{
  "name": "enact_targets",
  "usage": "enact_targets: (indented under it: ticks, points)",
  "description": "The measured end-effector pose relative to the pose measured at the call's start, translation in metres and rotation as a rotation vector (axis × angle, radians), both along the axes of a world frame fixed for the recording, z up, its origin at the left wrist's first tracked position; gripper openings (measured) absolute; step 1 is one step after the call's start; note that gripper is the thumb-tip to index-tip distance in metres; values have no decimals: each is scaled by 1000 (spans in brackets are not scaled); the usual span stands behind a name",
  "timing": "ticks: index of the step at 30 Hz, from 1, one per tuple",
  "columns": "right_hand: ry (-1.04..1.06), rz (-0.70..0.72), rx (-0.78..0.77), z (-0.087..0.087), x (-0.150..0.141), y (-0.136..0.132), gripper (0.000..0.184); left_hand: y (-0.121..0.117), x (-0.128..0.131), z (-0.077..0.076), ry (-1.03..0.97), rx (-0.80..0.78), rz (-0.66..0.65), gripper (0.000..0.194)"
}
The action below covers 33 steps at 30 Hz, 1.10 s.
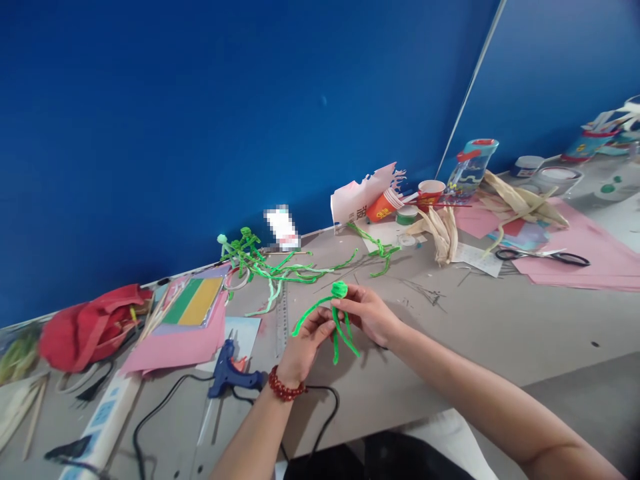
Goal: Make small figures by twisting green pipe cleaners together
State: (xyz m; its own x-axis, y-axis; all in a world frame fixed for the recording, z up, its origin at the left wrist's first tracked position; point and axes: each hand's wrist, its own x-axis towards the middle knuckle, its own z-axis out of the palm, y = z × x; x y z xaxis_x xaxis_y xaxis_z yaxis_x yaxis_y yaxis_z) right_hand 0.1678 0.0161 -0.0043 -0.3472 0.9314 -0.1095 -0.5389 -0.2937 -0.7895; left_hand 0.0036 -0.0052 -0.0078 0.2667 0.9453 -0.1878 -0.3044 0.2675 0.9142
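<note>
Between both hands is a bright green pipe cleaner figure [339, 289] with a round coiled head and several dangling strands. My right hand [367, 313] pinches it just under the head. My left hand [310, 337], with a red bead bracelet at its wrist, grips the strands lower on the left side; one strand sticks out past its fingers. Behind the hands lie more green pipe cleaners [300, 270], some twisted into figures [245, 243] against the blue wall. A blue glue gun [227, 373] rests left of my left hand, its cord running across the table.
Scissors [570, 258] lie on pink paper [590, 233] at the right, near dried husks [440, 233], paper cups [431, 193] and a water bottle [473, 170]. Thin wires [423, 293] are scattered behind my right hand. To the left are a red cloth bag [90, 327], coloured sheets [193, 301] and a power strip [107, 420].
</note>
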Motion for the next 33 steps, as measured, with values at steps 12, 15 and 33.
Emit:
enact_targets:
  ticks: [12, 15, 33]
  points:
    - [-84, -15, 68, -1, 0, -1, 30, -4, 3, 5, -98, -34, -23, 24]
    - [-136, -63, 98, 1, -1, -3, 32, -4, 3, 5, -113, -57, -21, 22]
    - [-139, 61, 156, 2, -2, -7, 29, -4, 4, 8, -196, -26, -176, 28]
